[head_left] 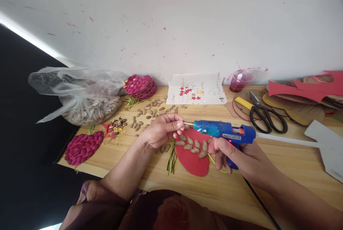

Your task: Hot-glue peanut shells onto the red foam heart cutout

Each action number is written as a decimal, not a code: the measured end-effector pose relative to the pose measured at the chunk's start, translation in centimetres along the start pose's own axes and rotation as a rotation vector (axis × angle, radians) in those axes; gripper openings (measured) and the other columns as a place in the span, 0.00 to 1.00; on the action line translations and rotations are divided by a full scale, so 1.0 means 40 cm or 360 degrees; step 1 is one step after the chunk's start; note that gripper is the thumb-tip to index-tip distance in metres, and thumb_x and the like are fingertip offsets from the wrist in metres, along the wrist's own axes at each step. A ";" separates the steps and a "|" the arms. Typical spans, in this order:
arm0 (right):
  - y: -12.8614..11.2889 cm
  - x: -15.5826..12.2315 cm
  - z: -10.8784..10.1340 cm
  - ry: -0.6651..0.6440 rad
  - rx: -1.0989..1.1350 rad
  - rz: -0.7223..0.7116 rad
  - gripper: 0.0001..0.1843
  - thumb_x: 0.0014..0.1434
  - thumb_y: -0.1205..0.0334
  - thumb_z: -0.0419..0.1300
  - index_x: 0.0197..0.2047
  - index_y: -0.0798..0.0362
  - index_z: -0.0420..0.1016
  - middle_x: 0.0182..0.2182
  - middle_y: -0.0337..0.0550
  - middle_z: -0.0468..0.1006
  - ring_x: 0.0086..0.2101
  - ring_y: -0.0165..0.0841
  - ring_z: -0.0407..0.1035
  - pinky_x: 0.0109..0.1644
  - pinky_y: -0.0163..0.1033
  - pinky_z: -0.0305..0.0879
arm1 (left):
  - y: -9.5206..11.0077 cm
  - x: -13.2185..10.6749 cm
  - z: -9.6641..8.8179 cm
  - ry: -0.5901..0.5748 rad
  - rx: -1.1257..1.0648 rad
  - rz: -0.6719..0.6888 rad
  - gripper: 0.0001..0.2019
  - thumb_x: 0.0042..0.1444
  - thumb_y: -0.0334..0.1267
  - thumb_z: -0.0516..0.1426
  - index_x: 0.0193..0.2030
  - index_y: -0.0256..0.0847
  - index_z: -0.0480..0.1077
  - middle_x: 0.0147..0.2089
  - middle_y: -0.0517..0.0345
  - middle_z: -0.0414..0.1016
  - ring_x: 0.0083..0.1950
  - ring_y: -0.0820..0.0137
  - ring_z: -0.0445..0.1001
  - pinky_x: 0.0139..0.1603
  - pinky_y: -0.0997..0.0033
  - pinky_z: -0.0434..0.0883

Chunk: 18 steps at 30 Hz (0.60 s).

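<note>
My right hand (235,155) grips a blue hot glue gun (223,130) with a small red light lit. Its metal nozzle touches or nearly touches the fingertips of my left hand (164,130). Those fingers are pinched; whatever they hold is mostly hidden. Beneath both hands lies a red rounded cutout (194,162), several brown oval shells (197,144) on its upper part. A green and brown string tassel (172,158) hangs at its left side. More loose brown shells (150,112) are scattered on the table beyond my left hand.
A plastic bag of shells (91,108) and magenta shell-covered pieces (84,147) are left. Paper with stars (197,88) and a cup of magenta liquid (239,81) stand by the wall. Black-handled scissors (268,113) and stacked cutouts (308,94) lie right. A cord (261,201) trails below.
</note>
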State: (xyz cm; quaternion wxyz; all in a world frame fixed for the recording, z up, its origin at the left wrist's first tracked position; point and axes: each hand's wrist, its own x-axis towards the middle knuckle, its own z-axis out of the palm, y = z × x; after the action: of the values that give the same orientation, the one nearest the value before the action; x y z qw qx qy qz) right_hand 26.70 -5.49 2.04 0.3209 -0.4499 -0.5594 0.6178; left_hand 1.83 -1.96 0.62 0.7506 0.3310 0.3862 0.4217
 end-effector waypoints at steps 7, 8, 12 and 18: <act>0.002 0.000 0.002 0.0013 0.0027 0.0016 0.28 0.59 0.32 0.61 0.32 0.52 0.77 0.20 0.41 0.76 0.21 0.29 0.68 0.23 0.33 0.62 | -0.004 0.001 -0.002 0.0011 -0.0011 -0.0022 0.16 0.42 0.38 0.76 0.31 0.31 0.76 0.25 0.57 0.75 0.24 0.80 0.70 0.24 0.84 0.65; 0.002 0.000 0.002 0.0019 0.0027 0.0013 0.28 0.59 0.32 0.61 0.32 0.52 0.77 0.20 0.41 0.76 0.21 0.29 0.68 0.22 0.33 0.62 | -0.004 0.000 -0.003 0.0012 -0.0013 -0.0026 0.17 0.42 0.38 0.76 0.31 0.31 0.76 0.25 0.57 0.75 0.24 0.80 0.70 0.24 0.84 0.65; 0.006 0.001 0.000 0.0013 0.0011 0.0005 0.28 0.59 0.32 0.61 0.32 0.52 0.77 0.20 0.41 0.76 0.21 0.30 0.69 0.22 0.34 0.62 | -0.005 0.001 -0.005 0.0013 -0.0021 -0.0045 0.17 0.41 0.38 0.76 0.30 0.32 0.76 0.26 0.57 0.75 0.24 0.80 0.70 0.23 0.84 0.65; 0.012 0.004 -0.005 -0.0014 0.0054 -0.0032 0.27 0.61 0.34 0.60 0.33 0.52 0.77 0.21 0.42 0.77 0.22 0.32 0.70 0.23 0.35 0.63 | -0.007 0.002 -0.008 0.0000 -0.0016 -0.0014 0.16 0.42 0.38 0.76 0.30 0.32 0.76 0.26 0.57 0.74 0.25 0.79 0.70 0.23 0.84 0.64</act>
State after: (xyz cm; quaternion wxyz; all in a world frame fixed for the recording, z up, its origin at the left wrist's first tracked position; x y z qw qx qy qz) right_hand 26.87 -5.35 1.52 0.3323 -0.4360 -0.5546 0.6260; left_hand 1.71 -1.96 0.21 0.7543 0.3255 0.3854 0.4202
